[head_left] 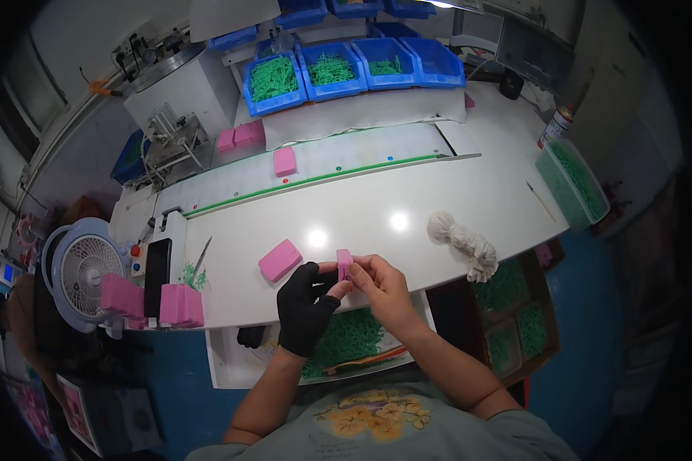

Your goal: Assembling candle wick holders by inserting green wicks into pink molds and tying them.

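At the bottom of the frame, we look down past a grey-green shirt (pixel 331 438) with a yellow flower print to a pulled-out drawer (pixel 221 367) holding green strands (pixel 350 338). Just above it, near the frame's centre, a pink block (pixel 344 260) is gripped between two hands. The left hand (pixel 307 311), in a black glove with bare fingertips, has its thumb and forefinger nearly together on the block's left side and lower end; the right hand (pixel 384 288) lays its thumb against the near face, fingers curled behind. We cannot tell exactly how the hidden fingers sit.

Just left of the hands, a second pink block (pixel 281 260) lies on the white table (pixel 430 188). A pale cloth bundle (pixel 465 246) rests to their right. Toward the left edge we see a pointed metal tool (pixel 202 257), stacked pink blocks (pixel 181 305), a black phone-like slab (pixel 157 273) and a white fan (pixel 92 269).

Farther up, one more pink block (pixel 284 161) lies on a pale track (pixel 231 178) edged in green. At upper right stands a translucent tub (pixel 559 192) of green strands; at top centre, we find blue bins (pixel 439 75), several holding the same strands.
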Available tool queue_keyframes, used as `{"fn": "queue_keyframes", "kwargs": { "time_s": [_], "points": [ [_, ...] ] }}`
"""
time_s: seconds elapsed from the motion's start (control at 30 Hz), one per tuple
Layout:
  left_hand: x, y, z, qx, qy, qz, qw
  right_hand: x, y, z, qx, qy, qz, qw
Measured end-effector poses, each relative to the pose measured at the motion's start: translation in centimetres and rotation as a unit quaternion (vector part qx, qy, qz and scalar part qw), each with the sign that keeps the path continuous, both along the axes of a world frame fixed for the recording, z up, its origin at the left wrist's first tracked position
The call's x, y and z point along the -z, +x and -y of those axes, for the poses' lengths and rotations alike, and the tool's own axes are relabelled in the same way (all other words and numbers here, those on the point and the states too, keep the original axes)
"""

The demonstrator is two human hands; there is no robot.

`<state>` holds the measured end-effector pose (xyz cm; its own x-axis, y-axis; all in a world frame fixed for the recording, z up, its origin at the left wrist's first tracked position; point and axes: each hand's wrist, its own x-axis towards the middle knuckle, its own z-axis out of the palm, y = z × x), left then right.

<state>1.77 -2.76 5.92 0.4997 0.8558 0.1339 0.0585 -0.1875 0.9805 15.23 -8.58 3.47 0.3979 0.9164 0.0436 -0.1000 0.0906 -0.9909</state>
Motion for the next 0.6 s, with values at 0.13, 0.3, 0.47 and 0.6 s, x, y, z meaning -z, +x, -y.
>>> {"fn": "queue_keyframes", "kwargs": {
  "time_s": [0.13, 0.3, 0.47, 0.6],
  "points": [
    [-0.4, 0.5, 0.5, -0.009, -0.029, 0.018, 0.999, -0.7, -0.2, 0.6, 0.034, -0.012, 0.099, 0.994],
    [-0.3, 0.8, 1.0, -0.026, -0.054, 0.028, 0.998, -1.8, -0.5, 1.3, 0.042, 0.023, 0.146, 0.988],
    [-0.1, 1.2, 1.1, -0.030, -0.003, 0.001, 1.000, -1.3, -0.1, 1.3, 0.033, 0.007, 0.207, 0.978],
    [0.1, 1.6, 1.4, -0.031, 0.002, 0.023, 0.999, -0.3, -0.2, 1.1, 0.078, 0.065, 0.250, 0.963]
  ]
}}
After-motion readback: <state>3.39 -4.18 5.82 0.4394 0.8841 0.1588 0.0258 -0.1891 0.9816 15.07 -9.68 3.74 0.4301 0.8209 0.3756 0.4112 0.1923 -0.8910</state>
